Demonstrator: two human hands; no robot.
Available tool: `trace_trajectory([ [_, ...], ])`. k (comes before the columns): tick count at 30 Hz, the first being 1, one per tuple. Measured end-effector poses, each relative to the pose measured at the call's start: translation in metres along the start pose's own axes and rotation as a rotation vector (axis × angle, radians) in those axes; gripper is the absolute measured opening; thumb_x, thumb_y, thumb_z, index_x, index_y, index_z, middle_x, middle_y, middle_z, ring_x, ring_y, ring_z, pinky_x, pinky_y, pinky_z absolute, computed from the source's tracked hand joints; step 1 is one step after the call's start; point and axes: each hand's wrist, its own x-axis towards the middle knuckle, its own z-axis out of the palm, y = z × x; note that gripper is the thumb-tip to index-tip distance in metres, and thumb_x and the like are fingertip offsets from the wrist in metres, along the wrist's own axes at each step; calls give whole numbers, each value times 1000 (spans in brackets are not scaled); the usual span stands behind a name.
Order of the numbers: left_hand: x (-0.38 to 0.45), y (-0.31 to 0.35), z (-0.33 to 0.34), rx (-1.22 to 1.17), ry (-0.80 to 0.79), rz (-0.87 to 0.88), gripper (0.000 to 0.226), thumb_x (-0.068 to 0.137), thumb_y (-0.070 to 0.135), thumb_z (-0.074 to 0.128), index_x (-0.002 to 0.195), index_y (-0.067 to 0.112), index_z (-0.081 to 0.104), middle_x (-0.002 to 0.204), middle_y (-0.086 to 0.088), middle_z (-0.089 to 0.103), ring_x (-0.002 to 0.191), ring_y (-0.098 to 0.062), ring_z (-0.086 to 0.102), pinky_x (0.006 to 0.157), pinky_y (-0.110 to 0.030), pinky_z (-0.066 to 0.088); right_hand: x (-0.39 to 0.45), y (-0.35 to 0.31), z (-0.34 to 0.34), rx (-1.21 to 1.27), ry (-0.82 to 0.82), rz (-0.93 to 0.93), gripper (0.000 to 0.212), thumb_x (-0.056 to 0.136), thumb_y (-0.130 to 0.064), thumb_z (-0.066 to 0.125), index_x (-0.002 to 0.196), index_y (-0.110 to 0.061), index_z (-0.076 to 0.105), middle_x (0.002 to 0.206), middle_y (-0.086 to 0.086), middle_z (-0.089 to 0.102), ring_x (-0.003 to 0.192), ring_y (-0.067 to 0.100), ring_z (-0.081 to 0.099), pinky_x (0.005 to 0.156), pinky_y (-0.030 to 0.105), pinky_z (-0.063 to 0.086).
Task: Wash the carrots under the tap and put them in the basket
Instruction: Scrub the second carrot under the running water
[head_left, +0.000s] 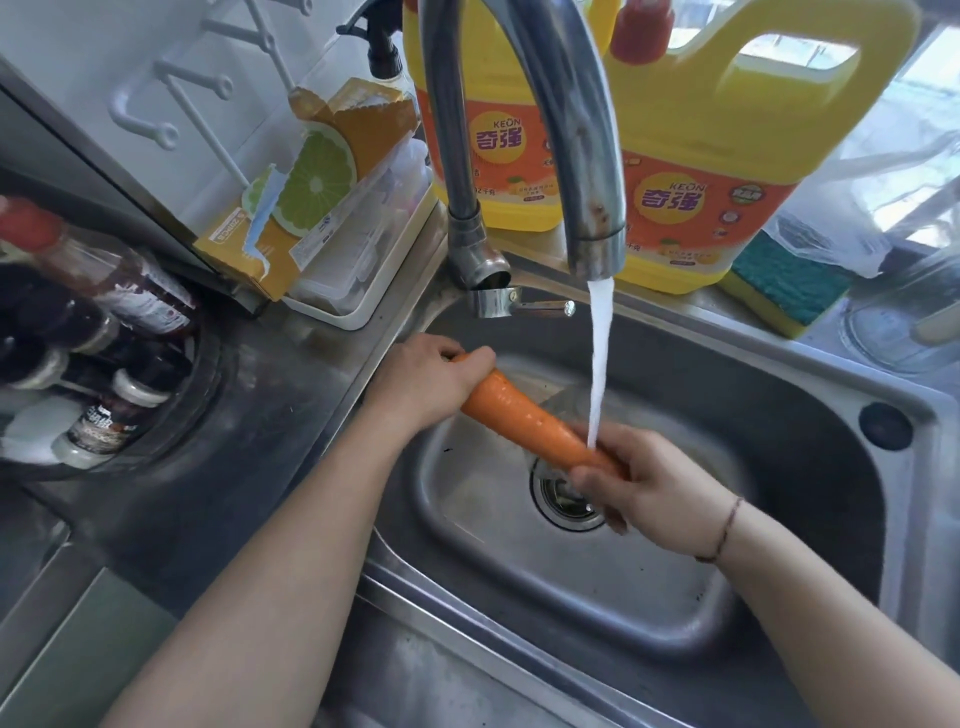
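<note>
Here the steel sink (779, 415) fills the middle, the tap (587, 156) pouring from the far side. Over the drain, one carrot (519, 415) is gripped at both ends: left hand (431, 379) wrapped around its thick end, right hand (649, 488) closed on its tip, under the stream.

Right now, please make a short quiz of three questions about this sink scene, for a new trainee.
1. True or false: the tap is running.
2. Which hands hold the carrot? A) left only B) right only C) both
3. Fill in: the water stream lands near the ____ hand.

Key:
1. True.
2. C: the left hand grips one end, the right hand the other, above the sink.
3. Right.
</note>
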Motion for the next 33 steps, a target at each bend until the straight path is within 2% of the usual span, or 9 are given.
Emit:
trace_trajectory([
  [4,-4,0,-5,-54,-47,27,45,87,56,57,74,14,70,60,-6,66,53,-15,65,55,-27,52,-4,-2,-9,627,42,-15,40,78,-3,65,118,-7,63,100,23,73,82,34,73,71,31,61],
  [7,-7,-5,-12,-321,-173,125,46,72,65,64,90,23,69,83,-6,70,67,-20,72,61,-35,60,-6,-9,-5,766,141,-20,34,87,-25,52,106,-1,65,74,20,70,51,28,67,45,26,54],
  [9,-12,-8,-17,-573,-237,131,40,70,51,76,97,24,66,93,-7,67,76,-22,71,60,-35,60,-7,-11,-3,725,211,-23,41,92,-40,44,84,-9,70,52,12,54,34,22,48,36,21,39],
  [12,-17,-9,-21,-739,-160,109,29,75,27,83,97,18,65,99,-5,57,88,-16,62,64,-33,61,-7,-10,-2,546,150,-5,51,99,-48,40,68,-21,70,51,8,42,38,16,34,41,23,25],
  [16,-20,-11,-22,-696,-189,152,22,83,20,69,105,18,66,104,-1,57,93,-12,60,71,-38,62,-8,-10,-1,406,57,9,30,99,-32,54,86,-10,70,70,17,62,45,16,45,39,20,32],
  [20,-22,-11,-16,-702,-200,206,29,79,28,71,107,23,67,107,1,56,97,-14,60,72,-39,61,-8,-17,2,448,128,93,25,99,-22,56,88,-3,67,63,13,59,40,11,42,37,17,31],
  [25,-20,-5,-3,-627,-167,276,30,80,31,75,109,33,67,105,11,60,96,-10,60,77,-37,61,4,-24,7,177,304,201,35,95,-45,58,77,-16,63,43,-7,49,33,5,38,34,17,30],
  [29,-13,-6,-12,-634,-154,306,33,80,29,70,112,28,66,106,7,61,89,-1,57,76,-24,53,0,-26,0,314,138,96,18,101,-24,54,96,-11,65,62,4,56,38,4,40,37,15,33],
  [33,-9,-13,-21,-625,-137,305,31,81,26,69,111,29,67,105,9,63,92,-5,57,80,-33,52,-9,-27,-3,370,42,-16,18,99,-8,54,89,-20,65,61,-1,57,40,3,40,39,14,33],
])
